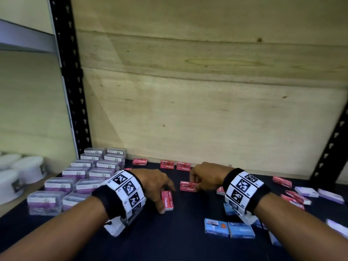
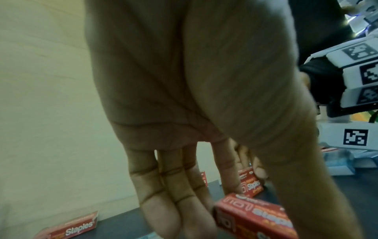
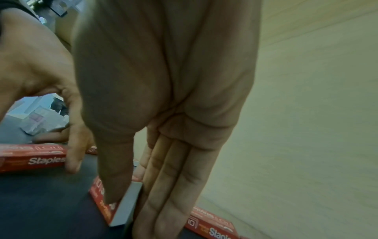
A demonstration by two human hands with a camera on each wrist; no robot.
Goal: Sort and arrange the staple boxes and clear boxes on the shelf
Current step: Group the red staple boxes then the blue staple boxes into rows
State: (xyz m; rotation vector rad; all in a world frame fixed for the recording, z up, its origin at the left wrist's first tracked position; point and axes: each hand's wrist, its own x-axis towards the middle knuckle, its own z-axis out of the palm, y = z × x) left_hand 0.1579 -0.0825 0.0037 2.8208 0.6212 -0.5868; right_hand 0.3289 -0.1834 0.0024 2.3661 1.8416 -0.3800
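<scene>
My left hand (image 1: 162,198) pinches a red staple box (image 1: 167,200) between thumb and fingers; the box stands on its long edge on the dark shelf (image 1: 169,238). The left wrist view shows that box (image 2: 255,216) beside the straight fingers (image 2: 163,210). My right hand (image 1: 195,182) grips another red staple box (image 1: 187,186) just to the right. In the right wrist view the thumb lies on that box (image 3: 114,202) and the fingers (image 3: 169,202) run along its far side. Clear boxes (image 1: 79,178) stand in two rows at the left.
Three red staple boxes (image 1: 167,164) line the wooden back wall. Blue boxes (image 1: 228,229) lie near the front right, with more red boxes (image 1: 282,182) and lilac boxes (image 1: 307,192) farther right. White tubs (image 1: 28,169) sit beyond the black upright post (image 1: 73,85).
</scene>
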